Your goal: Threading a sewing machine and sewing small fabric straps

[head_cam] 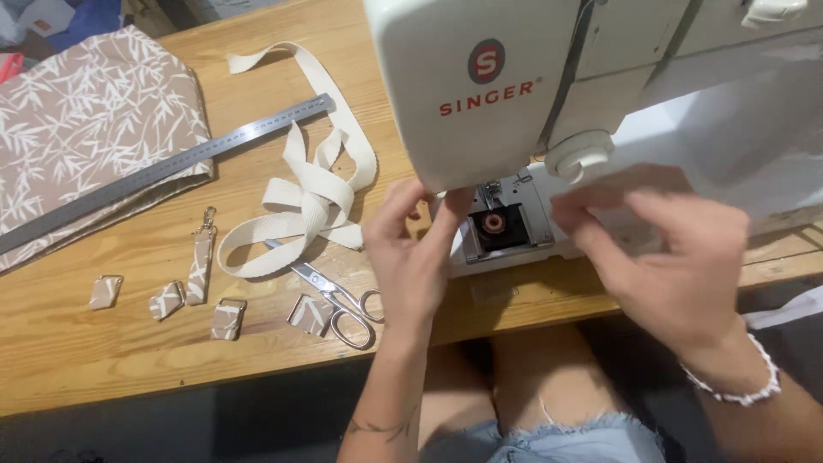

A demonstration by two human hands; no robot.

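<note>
Your left hand [411, 257] is up against the left side of the needle area of the white plastic sewing machine [514, 86], fingertips pinched lightly together near the presser foot; whether they grip a thread is too fine to tell. Your right hand [669, 257] hovers just right of the needle plate, fingers curled and thumb near the forefinger, holding nothing that shows. Between your hands the open bobbin compartment [495, 227] sits in the machine's bed, a dark square with a copper-coloured round bobbin [493, 223] in it. On the pale wooden table [129, 351] to your left lie steel scissors [339, 300], a tangled cream cotton webbing strap [309, 197], a long steel ruler [163, 167] resting across beige leaf-print fabric [86, 120], and several small leaf-print fabric tabs [167, 300] near the table's front edge.
</note>
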